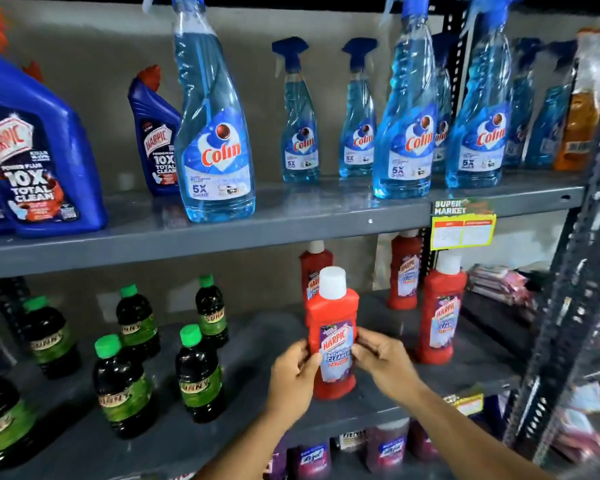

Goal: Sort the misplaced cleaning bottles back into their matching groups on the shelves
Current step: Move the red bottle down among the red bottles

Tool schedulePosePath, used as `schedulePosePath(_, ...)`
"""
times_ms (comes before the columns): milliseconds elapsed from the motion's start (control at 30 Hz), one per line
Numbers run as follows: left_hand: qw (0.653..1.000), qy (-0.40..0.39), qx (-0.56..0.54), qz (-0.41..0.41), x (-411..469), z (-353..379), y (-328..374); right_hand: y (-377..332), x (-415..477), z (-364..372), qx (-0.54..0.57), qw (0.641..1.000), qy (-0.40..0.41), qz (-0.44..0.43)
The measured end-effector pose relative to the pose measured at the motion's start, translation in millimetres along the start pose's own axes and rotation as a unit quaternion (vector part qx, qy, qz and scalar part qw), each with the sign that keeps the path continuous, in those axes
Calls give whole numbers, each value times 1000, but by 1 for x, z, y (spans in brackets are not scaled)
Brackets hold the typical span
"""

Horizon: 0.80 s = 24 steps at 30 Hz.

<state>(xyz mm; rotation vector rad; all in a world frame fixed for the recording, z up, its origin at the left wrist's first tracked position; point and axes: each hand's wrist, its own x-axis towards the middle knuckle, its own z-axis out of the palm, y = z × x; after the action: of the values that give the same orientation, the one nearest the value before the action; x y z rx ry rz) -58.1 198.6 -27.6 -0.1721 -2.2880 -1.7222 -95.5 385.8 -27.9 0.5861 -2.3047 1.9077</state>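
Both hands on the red Harpic bottle (332, 337), upright on the lower shelf (257, 341), mid-width, near its front edge; left hand (293, 370) pinches the label's left side, right hand (381, 356) pinches the right; three more red Harpic bottles (437, 313) stand behind and right; green-capped dark bottles (198, 372) fill the left half; upper shelf (291, 223) carries blue Colin sprays (213, 133) and blue Harpic bottles (35, 150) towards its left end.

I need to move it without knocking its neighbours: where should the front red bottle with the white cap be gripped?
Grip the red bottle around its flat-sided middle, from the front, as the left hand and right hand do; it stands upright with room on both sides.
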Motion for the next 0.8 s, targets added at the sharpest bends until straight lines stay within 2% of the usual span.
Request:
schedulePosePath(433, 996, -70, -53, -21, 38, 32, -27, 36, 7, -22, 5, 995, 82, 49)
schedulePosePath(467, 994, -77, -60, -38, 51, 34, -48, 55, 18, -17, -1, 995, 81, 62)
schedulePosePath(633, 995, -71, -58, -38, 50, 31, -56, 67, 18, -9, -3, 994, 83, 64)
schedulePosePath(800, 997, -72, -12, -25, 48, 31, -51, 64, 14, -6, -12, 993, 88, 73)
